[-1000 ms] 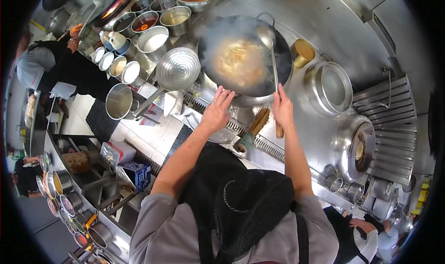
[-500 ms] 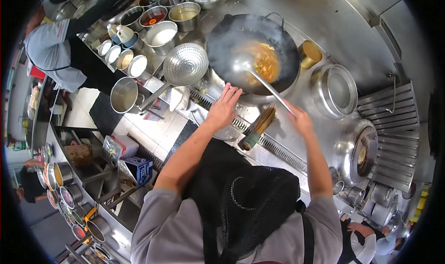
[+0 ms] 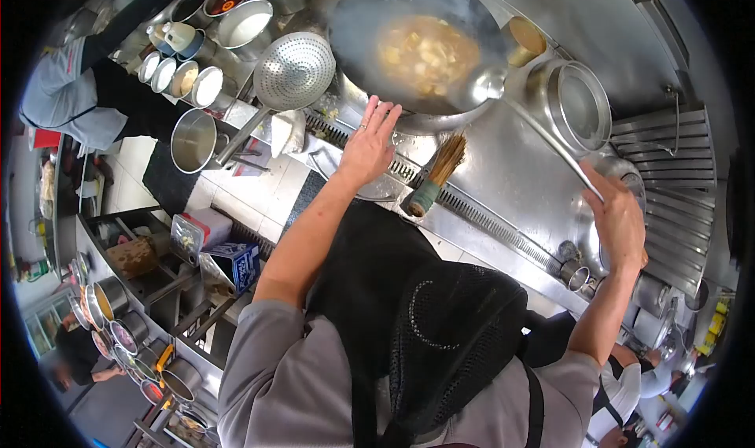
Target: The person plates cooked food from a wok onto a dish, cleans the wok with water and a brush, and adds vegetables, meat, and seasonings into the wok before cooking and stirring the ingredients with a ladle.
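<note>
My right hand is closed round the handle of a metal ladle. The ladle's bowl sits at the right edge of a dark, steaming wok. Inside the wok lies a brownish-orange saucy food with pale pieces; steam blurs it. My left hand has its fingers stretched out at the wok's near left rim, holding nothing I can see; whether it touches the rim I cannot tell. Between my hands, a bamboo wok brush rests on the stove's front edge.
A perforated strainer lies left of the wok, near a saucepan and several seasoning containers. A brass-coloured pot and a steel pot stand to the right. Another person works at upper left.
My right hand has swung right, carrying the ladle from over the food to the wok's right edge. My left hand stays by the near rim. The whole view has shifted slightly.
</note>
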`<state>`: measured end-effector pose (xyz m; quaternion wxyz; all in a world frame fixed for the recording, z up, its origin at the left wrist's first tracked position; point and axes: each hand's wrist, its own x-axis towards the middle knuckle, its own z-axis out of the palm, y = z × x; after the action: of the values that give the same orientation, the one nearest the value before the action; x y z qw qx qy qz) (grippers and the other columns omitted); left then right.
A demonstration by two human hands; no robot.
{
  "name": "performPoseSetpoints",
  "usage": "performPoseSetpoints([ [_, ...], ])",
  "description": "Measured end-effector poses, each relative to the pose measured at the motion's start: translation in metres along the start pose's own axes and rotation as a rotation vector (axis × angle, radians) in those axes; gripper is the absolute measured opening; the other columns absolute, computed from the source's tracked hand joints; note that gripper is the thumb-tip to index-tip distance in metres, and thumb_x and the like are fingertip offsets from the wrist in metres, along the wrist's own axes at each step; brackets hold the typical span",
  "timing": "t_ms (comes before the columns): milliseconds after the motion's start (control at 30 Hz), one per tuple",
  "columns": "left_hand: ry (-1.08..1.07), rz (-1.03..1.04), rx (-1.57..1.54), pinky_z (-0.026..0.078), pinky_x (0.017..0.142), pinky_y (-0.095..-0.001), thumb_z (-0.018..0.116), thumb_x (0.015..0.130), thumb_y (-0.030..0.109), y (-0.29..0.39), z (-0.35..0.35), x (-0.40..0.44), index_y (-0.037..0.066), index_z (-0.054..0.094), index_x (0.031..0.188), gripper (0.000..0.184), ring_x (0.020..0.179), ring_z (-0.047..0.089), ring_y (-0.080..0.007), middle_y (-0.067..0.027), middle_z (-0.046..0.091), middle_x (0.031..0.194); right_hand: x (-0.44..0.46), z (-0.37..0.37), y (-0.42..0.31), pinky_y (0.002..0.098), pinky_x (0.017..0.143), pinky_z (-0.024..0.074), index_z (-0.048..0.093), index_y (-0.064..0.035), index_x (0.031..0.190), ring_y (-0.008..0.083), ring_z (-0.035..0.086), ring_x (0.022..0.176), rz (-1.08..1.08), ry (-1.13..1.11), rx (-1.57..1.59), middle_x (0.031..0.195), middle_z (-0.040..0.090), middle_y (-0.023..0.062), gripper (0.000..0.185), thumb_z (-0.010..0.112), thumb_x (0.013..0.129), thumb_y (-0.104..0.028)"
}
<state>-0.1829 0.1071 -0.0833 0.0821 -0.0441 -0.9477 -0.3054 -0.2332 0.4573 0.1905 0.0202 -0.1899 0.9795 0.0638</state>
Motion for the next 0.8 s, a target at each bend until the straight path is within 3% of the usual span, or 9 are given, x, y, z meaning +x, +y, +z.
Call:
performPoseSetpoints([
  [133,0.044,0.004,0.012,0.036,0.114,-0.0464,0.071,0.077,0.003,-0.001,0.002,0.001,0.007,0.033,0.149,0.082,0.148,0.019,-0.0396,-0.0148,0.037,0.148,0.017,0.075,0.018,0.0471,0.079,0.0517,0.063,-0.0179,0.132,0.0403,0.067,0.092,-0.054,-0.092,0.24,0.102,0.068,0.023,0.046,0.068,0.086,-0.012],
  [200,0.003,-0.022,0.0,0.037,0.114,-0.0462,0.07,0.077,0.003,0.001,0.0,0.001,0.008,0.033,0.15,0.082,0.149,0.019,-0.0386,-0.0141,0.037,0.149,0.034,0.118,-0.001,0.0414,0.086,0.0512,0.061,-0.0138,0.134,0.0386,0.068,0.098,0.019,-0.17,0.296,0.117,0.064,0.0266,0.046,0.068,0.088,-0.011],
  [267,0.001,-0.034,0.01,0.037,0.114,-0.046,0.07,0.077,0.004,0.002,-0.001,0.0,0.009,0.033,0.15,0.082,0.149,0.019,-0.0381,-0.0137,0.036,0.149,0.049,0.189,-0.004,0.04,0.085,0.0523,0.06,-0.0153,0.135,0.0342,0.071,0.09,-0.066,-0.042,0.516,0.12,0.067,0.0199,0.044,0.066,0.092,-0.012],
  [333,-0.004,-0.028,0.078,0.047,0.105,-0.0461,0.07,0.078,0.007,0.001,0.0,0.0,0.01,0.034,0.149,0.081,0.15,0.018,-0.0345,-0.0116,0.034,0.152,0.067,0.245,-0.027,0.0386,0.064,0.0527,0.06,-0.0143,0.136,0.0246,0.066,0.066,-0.119,0.136,0.791,0.088,0.071,0.0183,0.042,0.064,0.095,-0.016],
  [400,-0.001,-0.03,0.075,0.047,0.106,-0.0463,0.07,0.078,0.007,0.001,0.0,-0.001,0.01,0.033,0.15,0.081,0.15,0.017,-0.0344,-0.0116,0.034,0.152,0.082,0.245,-0.06,0.0316,0.05,0.0471,0.056,-0.0125,0.14,0.0099,0.054,0.055,0.289,-0.23,1.269,0.075,0.064,0.0064,0.043,0.061,0.098,-0.018],
  [500,-0.012,-0.033,0.072,0.046,0.106,-0.0466,0.07,0.078,0.007,0.003,-0.002,0.0,0.01,0.032,0.15,0.082,0.15,0.017,-0.0343,-0.0116,0.033,0.153,0.105,0.242,-0.095,0.0266,0.043,0.0405,0.048,-0.0113,0.146,0.0052,0.046,0.05,0.261,-0.129,1.44,0.068,0.053,0.0007,0.048,0.058,0.1,-0.02],
  [633,-0.014,-0.057,0.024,0.037,0.113,-0.046,0.069,0.078,0.004,0.004,-0.001,-0.001,0.009,0.031,0.151,0.083,0.15,0.017,-0.0366,-0.013,0.033,0.153,0.114,0.237,-0.105,0.0269,0.041,0.042,0.037,-0.0093,0.152,0.0076,0.047,0.049,0.213,0.025,1.371,0.066,0.05,-0.0007,0.052,0.05,0.104,-0.023],
  [700,-0.008,-0.064,0.024,0.037,0.113,-0.0459,0.07,0.078,0.004,0.005,-0.002,-0.001,0.009,0.031,0.151,0.083,0.15,0.017,-0.0367,-0.013,0.033,0.154,0.115,0.259,-0.102,0.0278,0.039,0.0425,0.035,-0.0101,0.153,0.0086,0.046,0.046,0.173,0.273,0.88,0.065,0.05,-0.0004,0.052,0.047,0.105,-0.026],
  [800,-0.037,-0.101,-0.004,0.037,0.113,-0.0461,0.069,0.078,0.004,0.008,-0.002,0.0,0.009,0.031,0.151,0.083,0.15,0.016,-0.037,-0.0135,0.032,0.154,0.093,0.274,-0.115,0.0286,0.039,0.0433,0.034,-0.0112,0.154,0.0096,0.046,0.045,0.262,0.108,0.864,0.066,0.05,0.0004,0.052,0.046,0.105,-0.027],
])
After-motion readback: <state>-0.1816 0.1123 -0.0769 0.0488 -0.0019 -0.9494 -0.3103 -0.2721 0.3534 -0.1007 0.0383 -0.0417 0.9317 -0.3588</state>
